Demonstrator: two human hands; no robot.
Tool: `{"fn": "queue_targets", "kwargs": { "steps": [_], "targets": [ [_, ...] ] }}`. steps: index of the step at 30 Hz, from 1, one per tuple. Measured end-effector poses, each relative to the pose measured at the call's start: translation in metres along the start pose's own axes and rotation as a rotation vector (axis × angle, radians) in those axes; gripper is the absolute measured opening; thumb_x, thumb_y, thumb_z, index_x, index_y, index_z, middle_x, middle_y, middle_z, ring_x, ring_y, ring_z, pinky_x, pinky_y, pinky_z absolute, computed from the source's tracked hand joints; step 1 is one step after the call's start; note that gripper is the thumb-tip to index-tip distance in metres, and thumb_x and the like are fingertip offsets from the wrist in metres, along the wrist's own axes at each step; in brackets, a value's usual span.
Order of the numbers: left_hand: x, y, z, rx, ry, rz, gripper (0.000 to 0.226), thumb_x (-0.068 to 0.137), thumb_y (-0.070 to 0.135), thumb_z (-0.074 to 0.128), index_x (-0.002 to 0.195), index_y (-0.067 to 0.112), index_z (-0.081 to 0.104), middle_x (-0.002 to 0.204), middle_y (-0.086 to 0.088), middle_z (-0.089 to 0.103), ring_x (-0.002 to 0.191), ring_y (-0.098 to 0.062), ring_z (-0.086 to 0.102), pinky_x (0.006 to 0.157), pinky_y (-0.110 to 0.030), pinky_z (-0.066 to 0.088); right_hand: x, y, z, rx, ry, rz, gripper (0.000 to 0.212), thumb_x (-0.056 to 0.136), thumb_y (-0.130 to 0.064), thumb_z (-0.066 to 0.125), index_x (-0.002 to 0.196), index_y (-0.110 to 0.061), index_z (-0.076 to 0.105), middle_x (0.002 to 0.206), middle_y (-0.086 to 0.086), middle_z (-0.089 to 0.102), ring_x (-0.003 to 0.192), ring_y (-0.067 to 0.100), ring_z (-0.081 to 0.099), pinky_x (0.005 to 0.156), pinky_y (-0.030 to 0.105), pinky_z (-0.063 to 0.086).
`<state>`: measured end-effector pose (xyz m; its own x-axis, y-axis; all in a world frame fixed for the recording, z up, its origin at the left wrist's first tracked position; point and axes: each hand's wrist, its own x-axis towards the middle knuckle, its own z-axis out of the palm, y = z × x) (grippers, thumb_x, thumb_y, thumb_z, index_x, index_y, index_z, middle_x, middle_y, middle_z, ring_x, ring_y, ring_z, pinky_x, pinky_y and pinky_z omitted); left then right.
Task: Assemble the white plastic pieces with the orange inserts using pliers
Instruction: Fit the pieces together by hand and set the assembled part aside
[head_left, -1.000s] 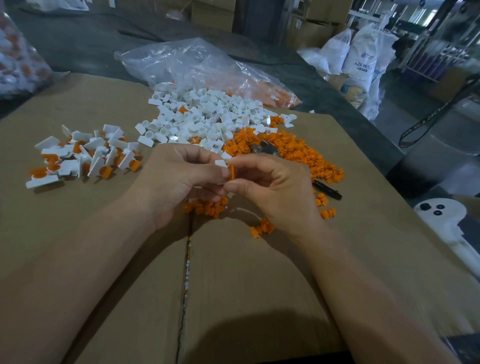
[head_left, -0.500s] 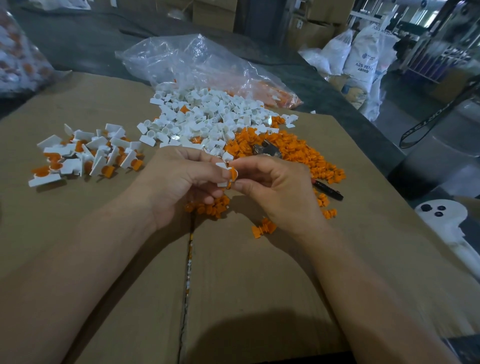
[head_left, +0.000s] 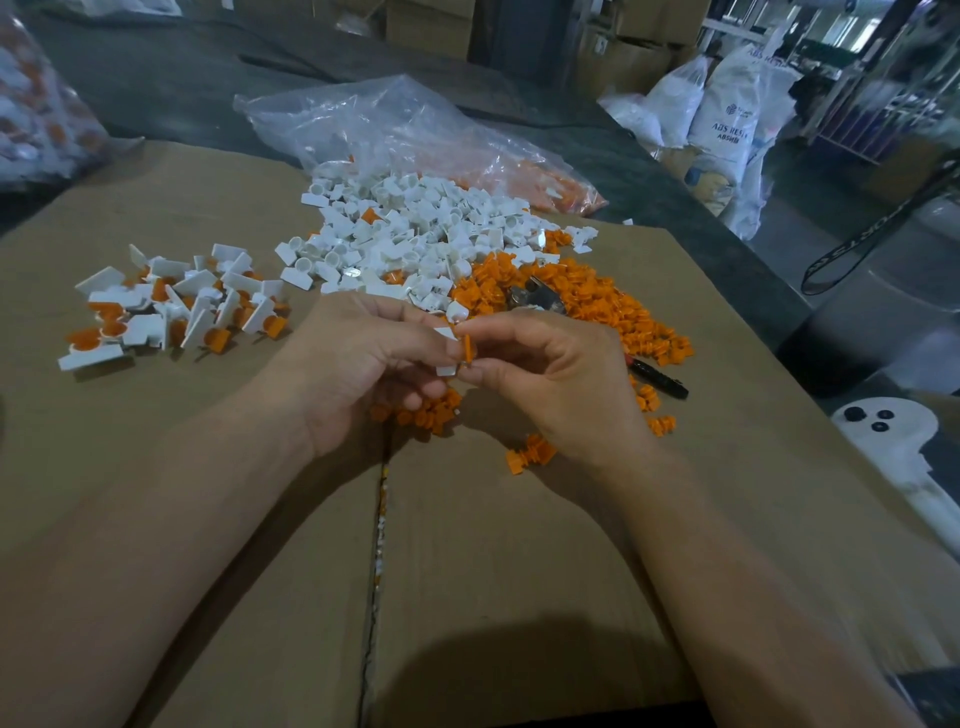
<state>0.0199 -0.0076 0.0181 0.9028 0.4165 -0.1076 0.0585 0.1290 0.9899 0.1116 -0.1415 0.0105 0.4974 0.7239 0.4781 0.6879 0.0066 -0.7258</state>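
White piece, one, pinched by left hand fingers, touches one orange insert the right hand pinches.

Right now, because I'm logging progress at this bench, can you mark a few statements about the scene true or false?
1. The left hand holds a white piece. True.
2. The right hand grips the pliers. False: it pinches an orange insert, and the pliers lie on the orange pile.
3. A heap of assembled pieces lies to the left of both hands. True.
4. The clear plastic bag lies nearer the person than the hands. False: it lies beyond the white pile.
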Motion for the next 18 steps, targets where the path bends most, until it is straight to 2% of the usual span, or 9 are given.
{"fn": "queue_targets", "kwargs": {
  "steps": [4, 7, 9, 11, 13, 15, 17, 18],
  "targets": [
    [0.001, -0.001, 0.000, -0.003, 0.002, -0.010, 0.004, 0.046, 0.012, 0.070, 0.046, 0.014, 0.067, 0.051, -0.006, 0.063, 0.040, -0.010, 0.055, 0.037, -0.015, 0.041, -0.001, 0.000, 0.000, -0.016, 0.010, -0.026, 0.029, 0.074, -0.001, 0.071, 0.101, -0.013, 0.068, 0.088, -0.002, 0.068, 0.083, 0.012, 0.066, 0.077, 0.027, 0.055],
    [0.002, -0.002, -0.001, 0.015, 0.006, -0.016, 0.009, 0.053, 0.006, 0.071, 0.049, 0.013, 0.068, 0.053, -0.007, 0.064, 0.041, -0.011, 0.056, 0.037, -0.016, 0.042, -0.001, -0.001, 0.000, -0.031, 0.006, -0.056, 0.032, 0.075, -0.002, 0.071, 0.101, -0.019, 0.065, 0.087, -0.002, 0.068, 0.081, 0.013, 0.067, 0.075, 0.030, 0.055],
    [0.002, -0.002, -0.001, 0.023, 0.000, -0.019, 0.007, 0.052, 0.007, 0.071, 0.048, 0.013, 0.068, 0.054, -0.008, 0.065, 0.041, -0.011, 0.057, 0.037, -0.016, 0.042, -0.001, -0.002, 0.000, -0.040, -0.001, -0.058, 0.033, 0.075, -0.003, 0.071, 0.102, -0.020, 0.064, 0.087, -0.002, 0.068, 0.082, 0.012, 0.066, 0.076, 0.028, 0.055],
    [0.001, -0.001, 0.000, 0.011, 0.000, -0.019, 0.005, 0.045, 0.013, 0.071, 0.048, 0.013, 0.067, 0.053, -0.007, 0.064, 0.041, -0.011, 0.057, 0.037, -0.015, 0.042, -0.001, -0.002, -0.005, -0.067, -0.017, -0.021, 0.033, 0.074, -0.009, 0.073, 0.104, -0.021, 0.064, 0.087, -0.009, 0.065, 0.084, 0.007, 0.065, 0.077, 0.020, 0.053],
    [0.002, 0.000, -0.001, -0.001, 0.023, -0.018, 0.013, 0.043, 0.016, 0.072, 0.053, 0.012, 0.065, 0.051, -0.005, 0.063, 0.042, -0.011, 0.057, 0.038, -0.015, 0.041, 0.001, -0.001, -0.016, -0.177, -0.024, 0.072, 0.036, 0.074, -0.026, 0.072, 0.109, -0.022, 0.064, 0.090, -0.020, 0.060, 0.085, -0.004, 0.060, 0.078, 0.010, 0.048],
    [0.002, 0.000, -0.001, -0.001, 0.039, -0.015, 0.018, 0.045, 0.016, 0.072, 0.059, 0.012, 0.062, 0.052, -0.003, 0.063, 0.042, -0.011, 0.056, 0.038, -0.014, 0.039, 0.004, 0.003, -0.032, -0.312, -0.011, 0.224, 0.044, 0.076, -0.041, 0.068, 0.116, -0.025, 0.062, 0.098, -0.021, 0.058, 0.088, -0.010, 0.054, 0.073, 0.004, 0.041],
    [0.001, 0.000, -0.002, -0.010, 0.049, -0.008, 0.014, 0.048, 0.016, 0.071, 0.059, 0.014, 0.063, 0.053, -0.002, 0.063, 0.041, -0.010, 0.055, 0.037, -0.014, 0.037, 0.005, 0.011, -0.049, -0.447, -0.007, 0.386, 0.053, 0.076, -0.050, 0.064, 0.124, -0.027, 0.056, 0.116, -0.015, 0.058, 0.097, -0.006, 0.050, 0.074, 0.006, 0.034],
    [0.001, 0.000, -0.002, -0.010, 0.054, -0.004, 0.012, 0.050, 0.015, 0.071, 0.059, 0.014, 0.064, 0.053, -0.002, 0.063, 0.041, -0.010, 0.055, 0.037, -0.014, 0.037, 0.005, 0.016, -0.055, -0.516, -0.026, 0.466, 0.062, 0.074, -0.055, 0.063, 0.128, -0.027, 0.051, 0.126, -0.011, 0.055, 0.105, 0.000, 0.049, 0.078, 0.012, 0.034]
  ]
}}
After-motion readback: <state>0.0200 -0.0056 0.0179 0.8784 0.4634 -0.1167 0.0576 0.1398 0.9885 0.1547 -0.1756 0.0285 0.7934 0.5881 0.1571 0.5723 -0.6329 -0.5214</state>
